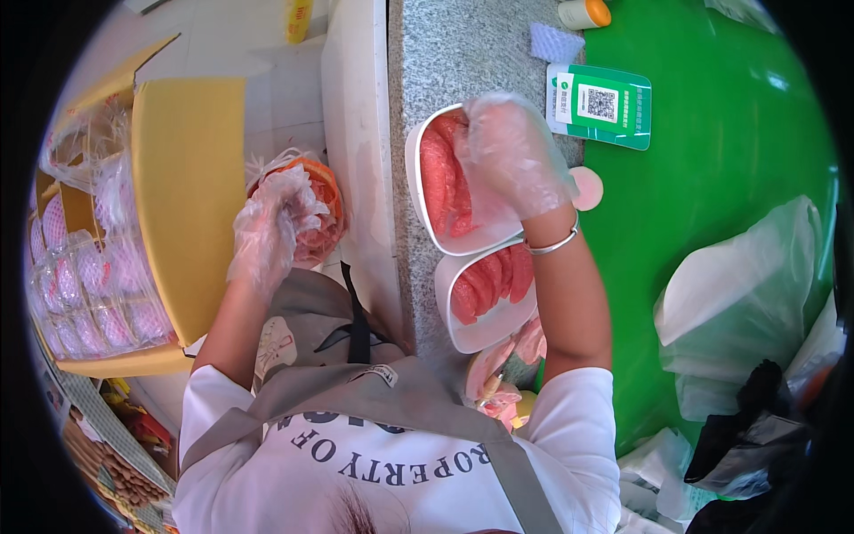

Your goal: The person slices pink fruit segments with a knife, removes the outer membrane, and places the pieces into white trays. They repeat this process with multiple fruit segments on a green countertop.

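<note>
Clear plastic gloves cover both hands. My right hand (514, 157) rests over the right part of a white plastic tub (415, 180) of peeled red pomelo segments (437, 177); its fingertips are hidden, so a hold cannot be told. A second white tub (460, 340), also with peeled segments (484, 284), sits nearer my body, against the first. My left hand (270, 220) is over a lined orange bin (335, 193) of pale pink peelings (317, 243), left of the counter. Crumpled clear film shows at its curled fingers; whether it is glove or something held is unclear.
The speckled stone counter (434, 67) meets a green surface (700, 160) bearing a payment-code stand (640, 107) and plastic bags (740, 300). An orange-capped bottle (584, 13) and foam net (557, 43) lie at the far end. Peel (487, 367) lies near my body. A carton (187, 200) of net-wrapped fruit stands left.
</note>
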The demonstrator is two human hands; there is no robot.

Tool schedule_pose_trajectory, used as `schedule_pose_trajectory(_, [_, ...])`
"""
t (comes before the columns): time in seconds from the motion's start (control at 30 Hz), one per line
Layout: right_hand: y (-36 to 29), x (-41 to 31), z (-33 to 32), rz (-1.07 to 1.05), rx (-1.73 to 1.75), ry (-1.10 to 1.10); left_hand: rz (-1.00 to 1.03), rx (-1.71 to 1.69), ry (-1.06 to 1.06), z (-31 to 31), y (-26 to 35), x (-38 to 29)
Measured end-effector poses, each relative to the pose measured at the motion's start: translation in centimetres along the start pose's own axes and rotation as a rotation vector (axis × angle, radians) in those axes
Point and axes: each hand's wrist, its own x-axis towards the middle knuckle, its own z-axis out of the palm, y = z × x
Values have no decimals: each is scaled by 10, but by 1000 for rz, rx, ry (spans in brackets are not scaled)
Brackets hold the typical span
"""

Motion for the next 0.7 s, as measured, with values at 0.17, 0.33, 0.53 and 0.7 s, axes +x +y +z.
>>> schedule_pose_trajectory(0.17, [13,-20,2,106,261,240,-51,-42,14,2,6,-2])
schedule_pose_trajectory(0.33, [-25,-79,-15,367,983,237,-8,-38,-11,-7,2,-1])
schedule_pose_trajectory(0.53, [-120,-117,42,-242,690,83,76,-34,8,12,27,-22])
schedule_pose_trajectory(0.7, [-168,-107,147,-167,518,-284,151,65,-65,0,38,-24])
